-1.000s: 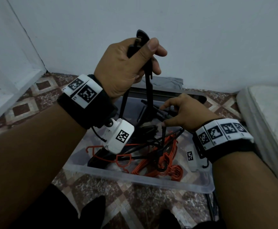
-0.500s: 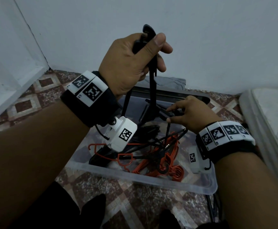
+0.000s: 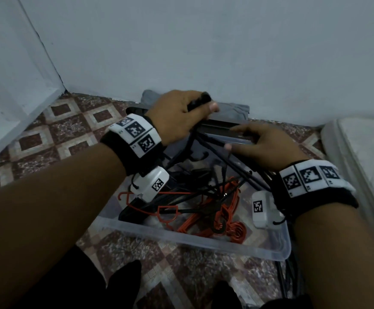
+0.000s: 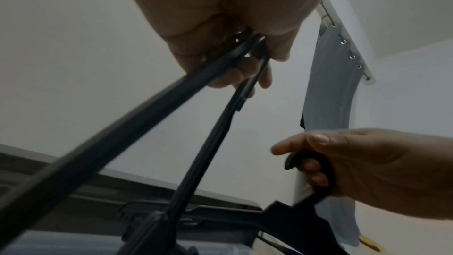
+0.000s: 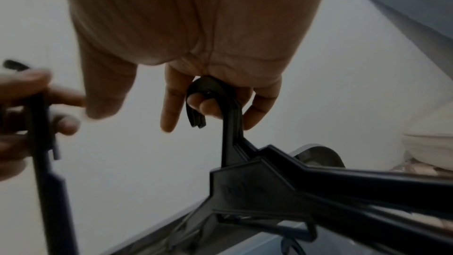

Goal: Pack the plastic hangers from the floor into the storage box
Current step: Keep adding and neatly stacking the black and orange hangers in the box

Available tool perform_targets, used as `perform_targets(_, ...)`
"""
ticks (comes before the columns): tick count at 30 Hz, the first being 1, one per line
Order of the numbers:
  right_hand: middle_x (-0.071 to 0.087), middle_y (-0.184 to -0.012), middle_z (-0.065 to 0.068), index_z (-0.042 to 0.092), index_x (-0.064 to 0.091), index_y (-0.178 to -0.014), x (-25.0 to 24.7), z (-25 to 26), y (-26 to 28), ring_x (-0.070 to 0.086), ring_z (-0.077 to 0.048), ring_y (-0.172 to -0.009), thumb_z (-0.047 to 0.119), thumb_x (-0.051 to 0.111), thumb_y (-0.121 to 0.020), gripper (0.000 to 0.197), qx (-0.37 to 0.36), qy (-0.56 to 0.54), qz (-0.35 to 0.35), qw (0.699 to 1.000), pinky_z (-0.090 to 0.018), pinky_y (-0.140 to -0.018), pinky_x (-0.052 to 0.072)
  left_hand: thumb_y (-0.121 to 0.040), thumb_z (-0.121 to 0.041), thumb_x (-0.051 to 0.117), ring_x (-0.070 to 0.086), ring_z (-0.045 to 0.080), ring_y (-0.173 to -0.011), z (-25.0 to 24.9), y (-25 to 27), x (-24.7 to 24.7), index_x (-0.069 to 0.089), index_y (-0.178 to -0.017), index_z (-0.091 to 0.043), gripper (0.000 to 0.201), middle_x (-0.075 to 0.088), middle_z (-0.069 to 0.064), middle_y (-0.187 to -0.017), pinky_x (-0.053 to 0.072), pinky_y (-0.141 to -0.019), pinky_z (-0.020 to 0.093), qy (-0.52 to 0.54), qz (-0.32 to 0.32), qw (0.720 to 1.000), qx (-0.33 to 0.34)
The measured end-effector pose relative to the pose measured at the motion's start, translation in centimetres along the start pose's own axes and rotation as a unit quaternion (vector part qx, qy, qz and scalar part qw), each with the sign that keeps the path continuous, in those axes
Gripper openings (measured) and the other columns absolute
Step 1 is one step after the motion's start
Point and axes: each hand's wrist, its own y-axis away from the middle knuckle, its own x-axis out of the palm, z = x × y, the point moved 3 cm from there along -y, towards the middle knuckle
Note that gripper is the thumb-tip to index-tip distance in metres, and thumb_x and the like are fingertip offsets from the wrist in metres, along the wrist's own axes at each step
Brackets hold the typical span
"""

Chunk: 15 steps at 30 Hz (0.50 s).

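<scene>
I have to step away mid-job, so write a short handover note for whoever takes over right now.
Left hand: grips one end of the black hangers, over the far side of the storage box.
Right hand: fingers hooked through the same bundle's hooks.
Done: orange hangers and more black ones already lie tangled in the box.
Left: lower this bundle in and let go. Dark items beside the box's right edge may be more hangers; unclear.
</scene>
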Motion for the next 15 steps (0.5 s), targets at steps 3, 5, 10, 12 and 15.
perform_targets(3,0.070,-0.086,0.010,0.033,0.070,-0.101,-1.8,-0.5,-0.1,0.062,0.003,-0.073,0.036,0.065,-0.090,0.012,0.015,-0.065,-0.137,0.988,-0.013,-0.065,0.049,-0.094,-0.058,0.047,0.063,-0.001,-0.060,0.7,-0.2,-2.3,0.072,-0.101,-0.034,0.035,0.071,-0.006,-0.075,0.048,-0.061,0.018,-0.011,-0.086,0.996,-0.017)
perform_targets(5,0.069,-0.083,0.009,0.033,0.071,-0.097,-2.7,-0.9,-0.2,0.059,0.002,-0.064,0.026,0.058,-0.093,0.015,0.020,-0.058,-0.190,0.980,-0.009,-0.055,0.044,-0.094,-0.061,0.045,0.063,-0.002,-0.058,0.9,-0.2,-3.9,0.072,-0.101,-0.033,0.038,0.068,-0.007,-0.065,0.045,-0.058,0.012,-0.028,-0.142,0.989,-0.013)
perform_targets(10,0.071,-0.089,-0.002,0.030,0.071,-0.097,-3.2,-2.1,-0.2,0.062,-0.016,-0.074,0.025,0.052,-0.095,0.019,0.032,-0.091,-0.203,0.974,-0.027,-0.068,0.051,-0.093,-0.063,0.047,0.063,0.004,-0.053,0.3,-0.1,-7.0,0.072,-0.101,-0.029,0.043,0.063,-0.008,-0.058,0.045,-0.054,0.015,0.018,-0.253,0.967,0.027)
perform_targets(12,0.070,-0.095,-0.001,0.029,0.070,-0.099,-3.2,-2.4,-0.2,0.060,-0.013,-0.079,0.025,0.050,-0.097,0.021,0.035,-0.119,-0.197,0.973,-0.034,-0.080,0.052,-0.094,-0.060,0.049,0.063,0.010,-0.051,-0.1,0.2,-7.8,0.073,-0.099,-0.028,0.041,0.062,-0.005,-0.057,0.045,-0.053,0.018,0.083,-0.273,0.957,0.057)
perform_targets(15,0.068,-0.090,0.000,0.026,0.072,-0.103,-3.1,-2.5,-0.4,0.059,-0.015,-0.080,0.028,0.047,-0.098,0.025,0.046,-0.147,-0.182,0.971,-0.046,-0.085,0.054,-0.096,-0.051,0.052,0.061,0.022,-0.053,-0.1,0.2,-8.3,0.073,-0.096,-0.021,0.037,0.063,0.000,-0.064,0.048,-0.053,0.029,0.206,-0.271,0.937,0.074)
